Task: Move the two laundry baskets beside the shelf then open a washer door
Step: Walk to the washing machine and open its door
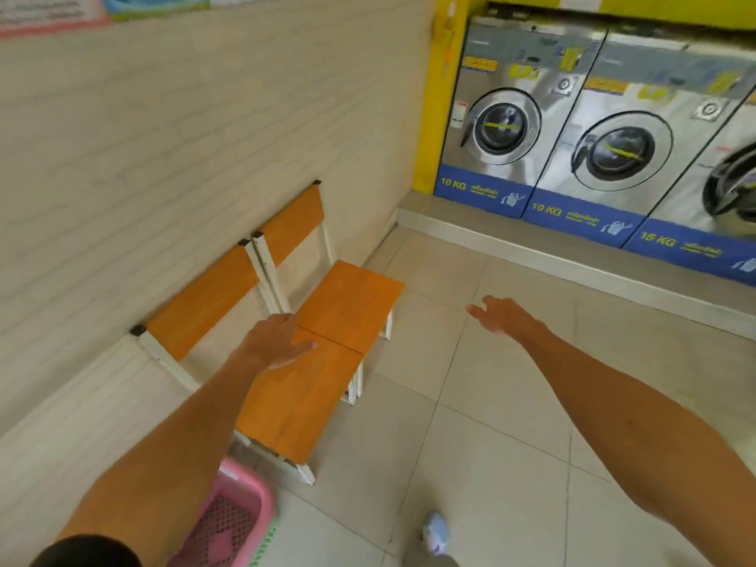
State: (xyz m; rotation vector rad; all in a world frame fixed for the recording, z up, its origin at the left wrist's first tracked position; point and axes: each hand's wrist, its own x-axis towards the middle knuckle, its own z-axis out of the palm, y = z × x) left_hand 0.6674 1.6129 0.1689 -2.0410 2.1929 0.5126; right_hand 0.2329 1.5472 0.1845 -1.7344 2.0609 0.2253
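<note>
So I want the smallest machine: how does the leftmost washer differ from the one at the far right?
The leftmost washer is labelled 10 KG; the far-right washer is labelled 15 KG. The leftmost shows whole, its round door fully in view; the far-right one is cut off by the frame edge. Both have steel fronts and blue base panels.

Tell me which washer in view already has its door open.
The rightmost washer, labelled 15 KG, cut off by the frame edge: its door looks swung ajar. The two 10 KG washers have doors shut flush.
</note>
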